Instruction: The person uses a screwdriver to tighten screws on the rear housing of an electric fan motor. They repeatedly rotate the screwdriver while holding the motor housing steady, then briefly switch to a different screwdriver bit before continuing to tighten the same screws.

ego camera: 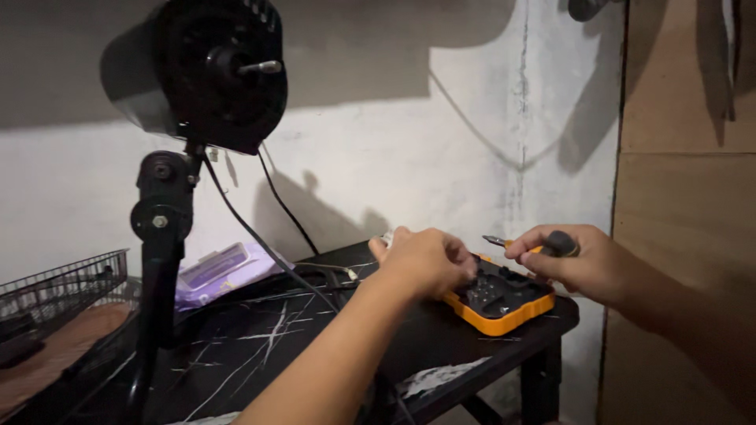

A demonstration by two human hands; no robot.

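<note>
- Wire basket (67, 285) at far left, beside the bench (236, 346); contents too dark to read.
- Fan motor (206, 67) on its stand (157, 260), grille and blades off, bare shaft pointing right. Cord (260, 240) hangs from it onto the bench.
- Purple pack (216, 267) lies behind the stand, against the wall.
- Left hand (425, 261): fingers curled, tips down in the bit case (500, 299), seems to be picking or seating a bit. Whether it pinches one, cannot tell; the fingers hide it.
- Bit case: orange tray with black insert, open, on the right end of the bench near the corner. Both hands are over it.
- Right hand (579, 264): wrapped around the screwdriver (543, 246), black-and-orange handle, tip pointing left toward the left hand, held just above the case.
- Step, my read: bit selection or swap at the case, driver not yet on the fan.
- Next move calls for: a bit matching the motor housing screws, seated fully in the driver tip, then reaching left to the motor. Low light, so check the fit by feel.
</note>
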